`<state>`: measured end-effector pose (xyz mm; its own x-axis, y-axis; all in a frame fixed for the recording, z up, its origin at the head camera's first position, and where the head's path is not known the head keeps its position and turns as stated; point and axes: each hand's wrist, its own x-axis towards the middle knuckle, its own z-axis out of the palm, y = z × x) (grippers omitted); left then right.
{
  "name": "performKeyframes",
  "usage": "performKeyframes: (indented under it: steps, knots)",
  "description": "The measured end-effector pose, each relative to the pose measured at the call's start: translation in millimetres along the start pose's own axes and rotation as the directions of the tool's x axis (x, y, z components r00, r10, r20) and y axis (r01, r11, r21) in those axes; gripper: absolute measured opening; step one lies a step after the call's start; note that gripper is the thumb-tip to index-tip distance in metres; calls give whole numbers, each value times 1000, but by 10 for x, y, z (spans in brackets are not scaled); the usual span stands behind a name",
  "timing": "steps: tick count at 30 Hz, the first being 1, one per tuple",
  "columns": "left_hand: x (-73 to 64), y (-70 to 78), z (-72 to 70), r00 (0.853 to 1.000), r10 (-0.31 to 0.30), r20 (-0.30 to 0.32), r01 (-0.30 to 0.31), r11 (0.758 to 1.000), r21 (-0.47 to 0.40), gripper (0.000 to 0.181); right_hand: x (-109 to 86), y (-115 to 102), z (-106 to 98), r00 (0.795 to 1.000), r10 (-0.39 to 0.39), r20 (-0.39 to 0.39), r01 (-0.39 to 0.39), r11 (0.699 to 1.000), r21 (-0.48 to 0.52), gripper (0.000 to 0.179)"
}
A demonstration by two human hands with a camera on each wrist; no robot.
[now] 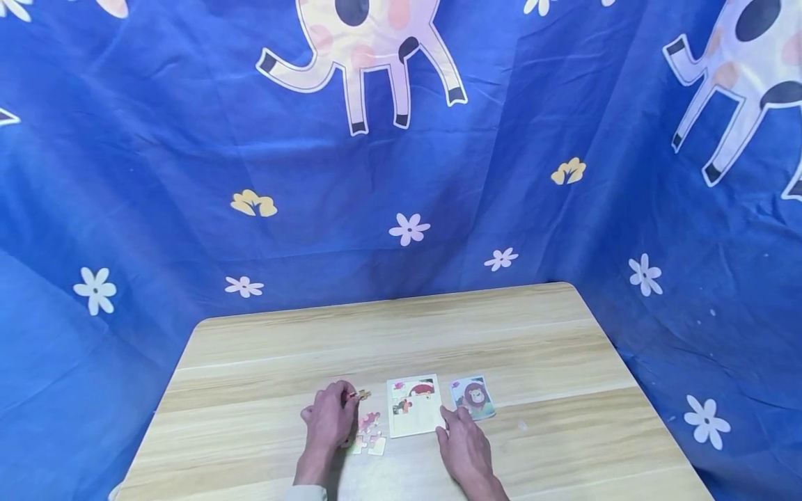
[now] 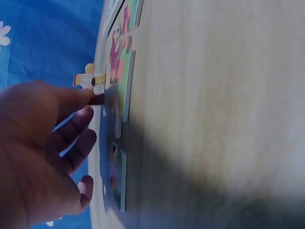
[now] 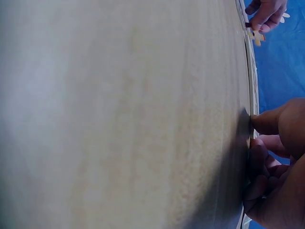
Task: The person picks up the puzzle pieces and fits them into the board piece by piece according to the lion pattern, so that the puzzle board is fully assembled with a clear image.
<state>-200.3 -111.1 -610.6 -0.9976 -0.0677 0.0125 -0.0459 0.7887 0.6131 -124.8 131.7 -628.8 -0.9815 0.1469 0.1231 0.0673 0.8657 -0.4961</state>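
Left hand (image 1: 328, 420): pinches knobbed yellow puzzle piece (image 2: 87, 78) left of square white board (image 1: 418, 422)
Right hand (image 1: 466, 446): touches board's edge, grip unclear
Table (image 1: 551, 348): wood-grained

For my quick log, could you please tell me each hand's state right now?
Left hand: closed, pinching a puzzle piece.
Right hand: touching the puzzle board; whether it grips, I can't tell.

Pale wood-grain table (image 1: 282, 351), far corners rounded. White square puzzle tray (image 1: 421, 422), partly filled, lies mid-width; multicoloured jigsaw pieces (image 1: 368, 422) lie beside it toward left edge, rectangular lion-picture card (image 1: 474, 399) toward right edge.
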Motion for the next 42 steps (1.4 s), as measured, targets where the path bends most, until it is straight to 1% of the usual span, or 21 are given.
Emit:
performKeyframes:
  steps: [2, 5, 9, 11, 12, 14, 19, 22, 25, 27, 29, 32, 36, 39, 42]
  knots:
    - [-22, 8, 9, 1000, -8, 5, 9, 1000, -25, 5, -7, 5, 4, 1000, 0, 5, 0, 1000, 2, 41]
    - [-56, 24, 36, 1000, -8, 9, 9, 997, -74, 8, -16, 7, 5, 1000, 3, 13, -3, 1000, 9, 41]
    - [-88, 59, 74, 1000, 20, 6, -19, 991, -135, 29, -16, 2, 1, 1000, 1, 16, -2, 1000, 7, 41]
    - [-101, 88, 87, 999, 37, 5, -35, 989, -143, 38, -13, -4, -2, 1000, 3, 16, -3, 1000, 8, 41]
    - [-105, 102, 93, 999, 44, 1, -43, 988, -148, 40, -11, -7, -4, 1000, 1, 18, -1, 1000, 4, 41]
    - [-120, 134, 110, 998, 58, -6, -58, 986, -154, 40, -16, -4, 1, 1000, 1, 18, -1, 1000, 2, 41]
    - [-132, 205, 135, 998, 55, 3, -54, 982, -179, 37, -18, -1, 4, 1000, 2, 21, -2, 1000, -1, 40]
    - [-131, 231, 141, 998, 54, 20, -49, 984, -169, 38, -13, -1, 7, 1000, 6, 16, -6, 1000, -5, 40]
    - [-128, 239, 150, 998, 62, 18, -59, 986, -157, 40, -5, -1, 7, 1000, 8, 13, -8, 1000, -11, 41]
    - [-119, 228, 155, 997, 73, 16, -70, 985, -156, 40, -1, -2, 5, 1000, 10, 12, -10, 1000, -11, 41]
    - [-103, 195, 146, 997, 69, 15, -66, 986, -154, 40, 3, -7, 3, 1000, 9, 11, -9, 1000, -10, 41]
    - [-76, 121, 95, 999, 35, 19, -32, 989, -144, 43, 6, -14, 4, 1000, 11, 11, -11, 1000, -7, 40]
    - [-39, 9, 0, 1000, -20, -10, 19, 995, -102, 44, 6, -16, 6, 1000, 10, 12, -10, 1000, -7, 40]
    - [-17, -49, -41, 999, -30, -36, 27, 997, -72, 43, 6, -10, 7, 1000, 11, 6, -11, 1000, -7, 41]
    - [-15, -78, -45, 999, -30, -32, 27, 997, -66, 42, 6, -8, 9, 1000, 13, 0, -13, 1000, -6, 40]
